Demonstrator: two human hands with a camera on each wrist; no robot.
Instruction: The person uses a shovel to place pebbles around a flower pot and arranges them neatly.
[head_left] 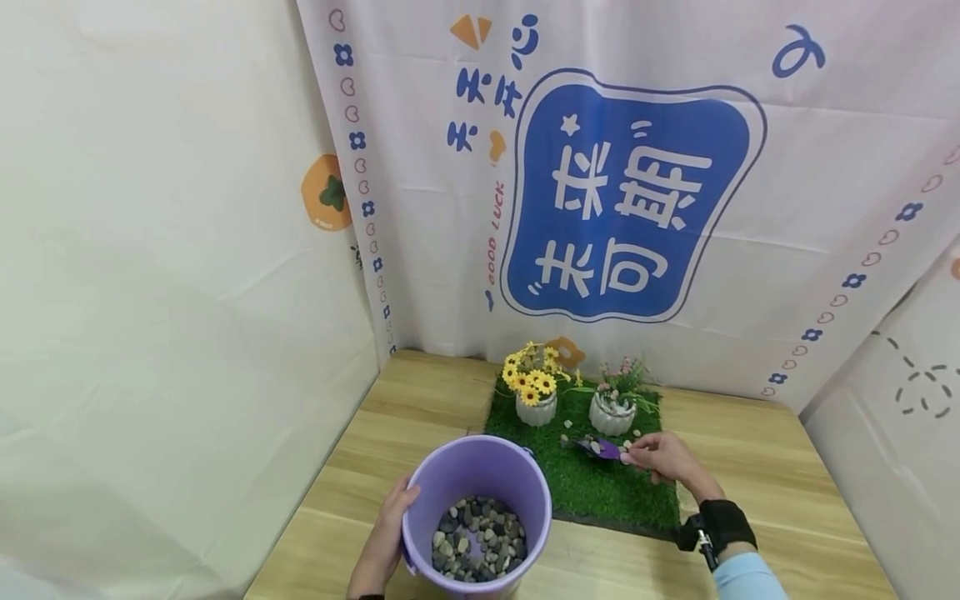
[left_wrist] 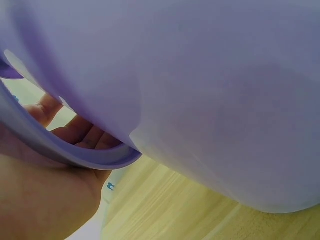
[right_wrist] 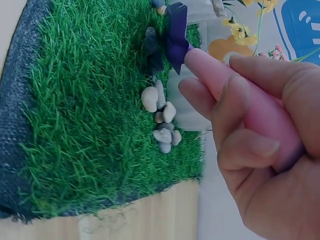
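My left hand [head_left: 392,515] holds the purple bucket [head_left: 538,475] at its left rim; the left wrist view shows its fingers behind the bucket's handle [left_wrist: 100,157], against the side. Grey, black and tan pebbles [head_left: 480,542] cover most of the bucket's floor. With my right hand [head_left: 667,457] I grip a small trowel by its pink handle [right_wrist: 250,102]. Its purple blade [head_left: 606,448] is low over the green turf mat [head_left: 600,492], with pebbles on it. Several loose stones [right_wrist: 162,135] lie on the turf close to a white pot.
At the back of the mat stand a white pot of yellow flowers [head_left: 536,410] and a white pot of pink flowers [head_left: 611,414]. The wooden table [head_left: 780,467] extends on both sides. A printed curtain [head_left: 435,250] hangs behind, and a pale wall [head_left: 187,333] borders the left.
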